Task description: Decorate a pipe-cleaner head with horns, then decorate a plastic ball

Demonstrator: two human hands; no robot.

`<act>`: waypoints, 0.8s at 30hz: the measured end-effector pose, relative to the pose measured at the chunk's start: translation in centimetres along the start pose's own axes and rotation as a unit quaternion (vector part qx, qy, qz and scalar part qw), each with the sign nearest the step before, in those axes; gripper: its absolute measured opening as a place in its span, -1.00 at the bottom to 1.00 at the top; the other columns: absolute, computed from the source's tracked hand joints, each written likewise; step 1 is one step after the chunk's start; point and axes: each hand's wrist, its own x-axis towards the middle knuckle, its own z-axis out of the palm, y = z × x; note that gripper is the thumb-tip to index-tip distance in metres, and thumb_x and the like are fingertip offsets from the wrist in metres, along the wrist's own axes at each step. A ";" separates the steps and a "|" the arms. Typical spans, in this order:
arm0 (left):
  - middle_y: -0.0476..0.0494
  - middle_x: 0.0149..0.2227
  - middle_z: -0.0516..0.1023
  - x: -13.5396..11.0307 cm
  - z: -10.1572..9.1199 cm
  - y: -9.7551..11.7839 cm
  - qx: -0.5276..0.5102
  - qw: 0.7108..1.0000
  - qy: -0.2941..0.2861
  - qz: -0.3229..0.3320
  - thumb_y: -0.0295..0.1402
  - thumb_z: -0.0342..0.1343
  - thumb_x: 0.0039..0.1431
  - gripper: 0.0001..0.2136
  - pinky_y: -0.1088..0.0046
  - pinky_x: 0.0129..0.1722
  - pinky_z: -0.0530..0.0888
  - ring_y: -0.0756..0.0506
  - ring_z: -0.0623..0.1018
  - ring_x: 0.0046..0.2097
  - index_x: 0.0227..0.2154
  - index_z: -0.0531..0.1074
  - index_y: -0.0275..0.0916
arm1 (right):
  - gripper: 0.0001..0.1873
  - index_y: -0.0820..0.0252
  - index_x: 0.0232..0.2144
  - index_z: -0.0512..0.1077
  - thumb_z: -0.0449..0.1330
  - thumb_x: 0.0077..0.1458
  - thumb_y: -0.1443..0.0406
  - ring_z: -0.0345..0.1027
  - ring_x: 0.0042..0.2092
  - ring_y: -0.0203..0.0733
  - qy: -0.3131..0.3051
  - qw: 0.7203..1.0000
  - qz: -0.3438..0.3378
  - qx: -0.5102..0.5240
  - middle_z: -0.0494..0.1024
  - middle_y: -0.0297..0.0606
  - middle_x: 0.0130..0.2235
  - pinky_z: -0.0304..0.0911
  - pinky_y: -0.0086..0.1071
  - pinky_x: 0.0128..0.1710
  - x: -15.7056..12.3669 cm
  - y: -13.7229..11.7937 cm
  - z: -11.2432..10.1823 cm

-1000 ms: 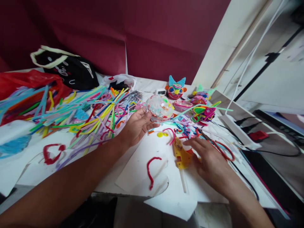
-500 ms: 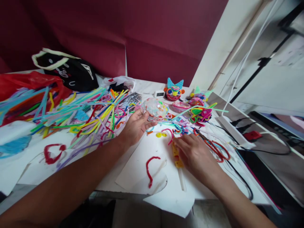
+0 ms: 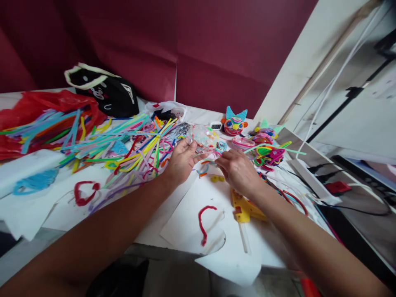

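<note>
My left hand (image 3: pixel 182 161) holds a clear round plastic shell (image 3: pixel 203 137) speckled with coloured bits, just above the white table (image 3: pixel 272 247). My right hand (image 3: pixel 237 170) reaches in beside it, fingers curled among loose bent pipe cleaners right of the shell; I cannot tell if it grips one. A yellow glue gun (image 3: pixel 244 209) lies on the table under my right wrist, with a clear glue stick poking out toward me. A red bent pipe cleaner (image 3: pixel 204 220) rests on cut white paper in front.
A heap of coloured pipe cleaners (image 3: pixel 123 144) covers the table's left. A red plastic bag (image 3: pixel 37 111) and a black cloth bag (image 3: pixel 105 93) sit behind it. Finished pipe-cleaner faces (image 3: pixel 235 122) stand at the back. A power strip with cables (image 3: pixel 312 173) lies right.
My right hand left the yellow glue gun and moved up and left to the pipe cleaners beside the shell. The left hand kept the shell. The view shifted slightly.
</note>
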 end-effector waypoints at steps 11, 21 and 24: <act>0.05 -0.40 0.37 1.0 -0.8 0.1 -0.001 0.997 0.067 0.034 -0.52 0.15 0.17 -0.88 0.36 -0.15 0.56 0.08 0.47 -0.39 -0.44 0.33 -0.27 | -0.79 0.25 -0.10 0.48 0.11 0.26 0.33 0.39 -0.04 -0.20 -0.036 0.924 -0.194 0.327 0.51 -0.13 -0.07 0.27 -0.38 -0.02 -6.3 -4.3 -0.2; 0.06 -0.42 0.39 1.3 -0.9 0.6 0.010 0.996 0.076 0.046 -0.51 0.15 0.16 -0.87 0.40 -0.17 0.57 0.08 0.47 -0.41 -0.45 0.33 -0.27 | -0.84 0.30 -0.35 0.48 0.10 0.23 0.45 0.35 -0.20 -0.24 -0.059 0.931 -0.249 0.261 0.48 -0.16 -0.25 0.29 -0.45 -0.21 -3.1 -4.0 3.1; 0.06 -0.41 0.38 1.4 -1.0 0.8 0.002 0.996 0.070 0.057 -0.51 0.18 0.14 -0.89 0.41 -0.17 0.57 0.09 0.48 -0.40 -0.42 0.34 -0.27 | -0.84 0.30 -0.32 0.48 0.15 0.10 0.54 0.35 -0.18 -0.24 -0.048 0.942 -0.242 0.229 0.48 -0.16 -0.23 0.26 -0.44 -0.17 -0.7 -2.4 4.2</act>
